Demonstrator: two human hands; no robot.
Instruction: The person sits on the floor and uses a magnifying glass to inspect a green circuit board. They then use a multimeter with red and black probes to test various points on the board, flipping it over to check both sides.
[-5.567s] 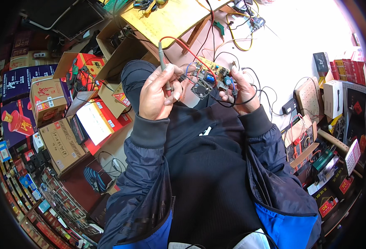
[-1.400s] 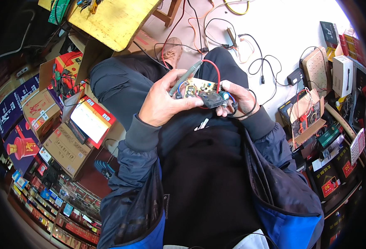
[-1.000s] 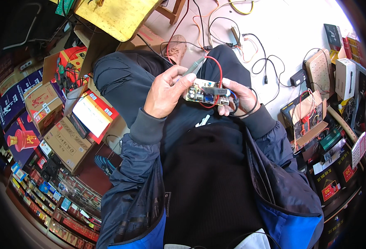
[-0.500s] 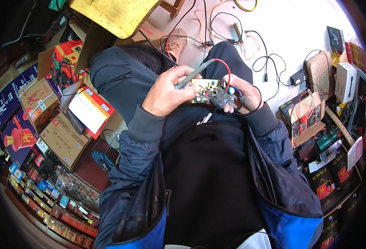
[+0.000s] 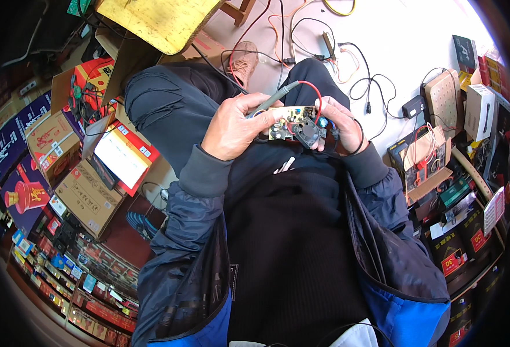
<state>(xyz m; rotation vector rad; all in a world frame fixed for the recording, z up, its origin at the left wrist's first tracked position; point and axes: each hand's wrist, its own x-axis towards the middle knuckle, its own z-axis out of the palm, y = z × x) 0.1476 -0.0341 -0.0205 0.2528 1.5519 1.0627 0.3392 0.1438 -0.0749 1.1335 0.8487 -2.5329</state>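
Above my lap, both hands hold a small circuit board (image 5: 278,132) with components on its face. My left hand (image 5: 229,128) is closed, its thumb pressed on the board's left end. The same hand also grips a grey test probe (image 5: 281,94), slanting up to the right, with a red wire (image 5: 315,94) curving from its upper end down behind the board. The probe's tip is hidden. My right hand (image 5: 345,127) pinches the board's right end, next to a small black fan (image 5: 307,132) and a blue round capacitor (image 5: 323,122). A black cable loops beside the right wrist.
A yellow stool top (image 5: 159,23) stands at the upper left. Black and orange cables (image 5: 369,87) lie across the pale floor ahead. Cardboard boxes (image 5: 90,196) crowd the left side. An opened carton with red leads (image 5: 425,159) and a white box (image 5: 479,113) stand at the right.
The board has risen slightly and turned a little in my hands. The left thumb and the probe have shifted slightly with it; both hands keep their grip.
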